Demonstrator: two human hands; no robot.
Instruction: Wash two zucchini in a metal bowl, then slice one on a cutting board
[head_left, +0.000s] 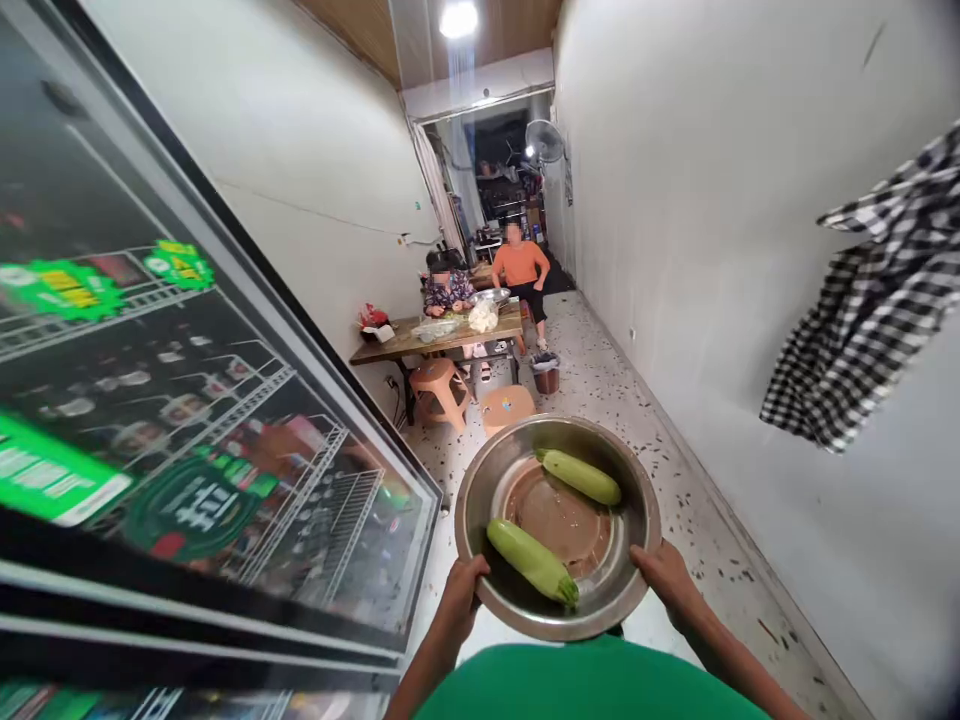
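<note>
1. Head view, the hands: the left hand gripped the near-left rim of a round metal basin, its fingers curled under the edge and the thumb lying over the top. The right hand held the near-right rim in the same way, fingers wrapped around the edge. Both hands were closed on the basin and carried it in front of the person's green shirt.

2. Head view, the basin: it was held above the speckled floor, roughly level, with its brownish bottom showing. Two pale green zucchini lay inside. The nearer zucchini rested slantwise against the near-left wall, close to the left hand. The farther zucchini lay by the far-right wall, apart from the first.

3. Head view, the left side: a glass-door fridge with wire shelves and green stickers stood just beside the person.

4. Head view, ahead: a wooden table stood against the left wall, with white vegetables and a metal bowl on it. Two people sat behind it, one in an orange top. Plastic stools stood before the table, and a small bucket sat near its right end.

5. Head view, the right side: a black-and-white checked cloth hung on the white wall, and a fan was mounted farther along.
</note>
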